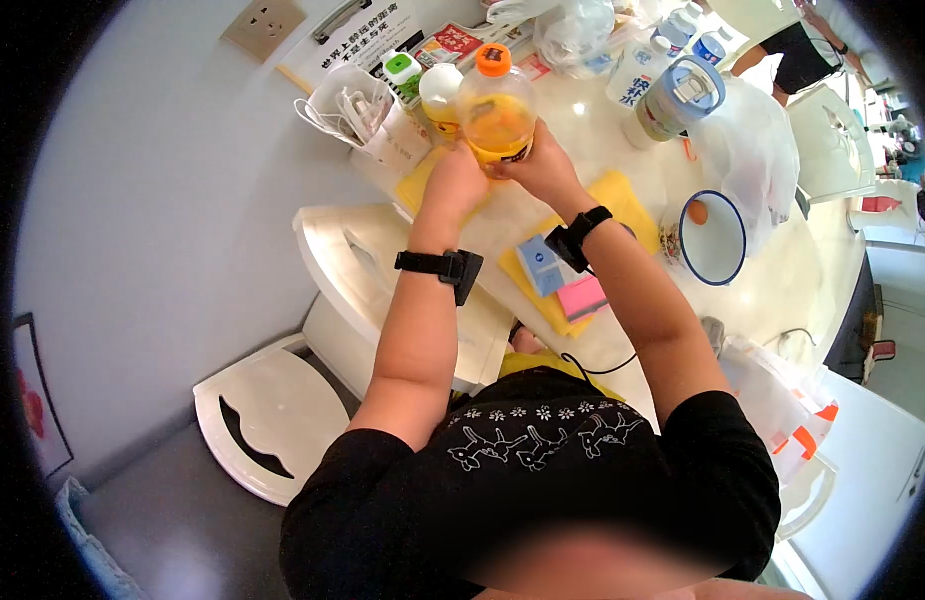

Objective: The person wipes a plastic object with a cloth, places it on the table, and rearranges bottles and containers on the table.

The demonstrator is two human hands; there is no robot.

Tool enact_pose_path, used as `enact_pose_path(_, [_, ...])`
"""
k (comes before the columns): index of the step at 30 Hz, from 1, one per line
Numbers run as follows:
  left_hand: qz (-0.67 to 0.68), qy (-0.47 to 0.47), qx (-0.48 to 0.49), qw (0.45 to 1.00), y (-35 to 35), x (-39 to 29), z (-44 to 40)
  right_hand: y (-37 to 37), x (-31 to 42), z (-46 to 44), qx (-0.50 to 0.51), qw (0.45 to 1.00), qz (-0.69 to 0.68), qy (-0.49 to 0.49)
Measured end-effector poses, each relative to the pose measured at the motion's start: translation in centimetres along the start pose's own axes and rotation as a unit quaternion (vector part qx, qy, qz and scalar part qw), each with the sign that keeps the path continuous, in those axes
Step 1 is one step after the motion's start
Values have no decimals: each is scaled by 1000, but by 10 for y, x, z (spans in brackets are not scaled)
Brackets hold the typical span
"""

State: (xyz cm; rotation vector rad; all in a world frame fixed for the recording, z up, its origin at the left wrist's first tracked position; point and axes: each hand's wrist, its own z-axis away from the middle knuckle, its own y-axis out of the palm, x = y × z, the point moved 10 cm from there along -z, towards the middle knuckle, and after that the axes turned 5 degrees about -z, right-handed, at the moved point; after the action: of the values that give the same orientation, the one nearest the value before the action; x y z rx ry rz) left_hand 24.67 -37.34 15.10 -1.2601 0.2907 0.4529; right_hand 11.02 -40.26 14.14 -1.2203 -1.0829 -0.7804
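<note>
An orange-capped clear bottle of orange drink is upright at the far side of the table. My right hand is wrapped round its lower right side. My left hand is closed against its lower left side, with the fingertips mostly hidden. Just left of this bottle stands a round white-topped container with a yellow lower part. A green-capped bottle is farther left. Nearer my body, a yellow cloth lies under a blue packet and a pink one.
A white holder with cables stands by the wall. To the right are a lidded tumbler, a blue-rimmed bowl, a plastic bag and several bottles. White chairs are at the left. A person is at the upper right.
</note>
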Motion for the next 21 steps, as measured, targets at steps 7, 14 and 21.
enact_pose_path(7, [-21,57,49,997,25,-13,1,-24,-3,-16,-63,996,58,6])
enact_pose_path(14, [17,130,44,990,24,-33,10,-47,-20,-50,-113,989,90,27])
enact_pose_path(21, [-68,157,-36,985,25,-31,5,-51,-17,-68,-149,986,63,31])
